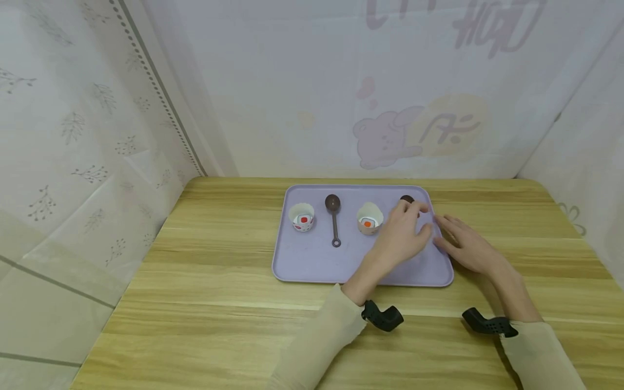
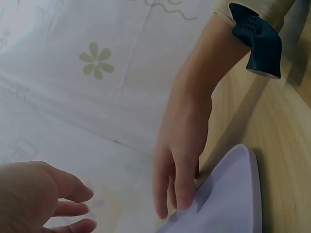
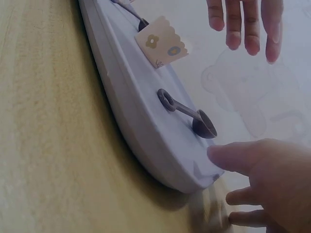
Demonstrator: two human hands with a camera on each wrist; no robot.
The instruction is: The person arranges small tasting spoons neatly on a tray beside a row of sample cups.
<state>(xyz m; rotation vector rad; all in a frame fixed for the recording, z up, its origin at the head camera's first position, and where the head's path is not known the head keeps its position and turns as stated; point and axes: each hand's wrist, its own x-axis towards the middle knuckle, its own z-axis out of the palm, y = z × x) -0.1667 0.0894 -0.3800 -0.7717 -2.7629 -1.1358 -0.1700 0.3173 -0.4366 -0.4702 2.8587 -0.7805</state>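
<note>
On a lavender tray (image 1: 312,265), two paper baking cups and two brown measuring spoons alternate in a row. The left cup (image 1: 302,225) shows a small red patch inside, the right cup (image 1: 369,227) an orange one. One spoon (image 1: 333,203) lies between the cups. The other spoon (image 3: 204,127), bowl upward in the right wrist view, is partly covered by my left hand (image 1: 402,233) in the head view. That hand hovers above it, fingers loosely bent, holding nothing. My right hand (image 1: 468,246) rests at the tray's right edge, fingers extended against the rim.
The tray sits toward the back of a wood-grain table (image 1: 219,260). A printed white curtain (image 1: 292,108) hangs behind, and a leaf-patterned cloth (image 1: 73,146) hangs on the left. Both wrists wear dark camera mounts; the left one (image 1: 384,317) is over the table.
</note>
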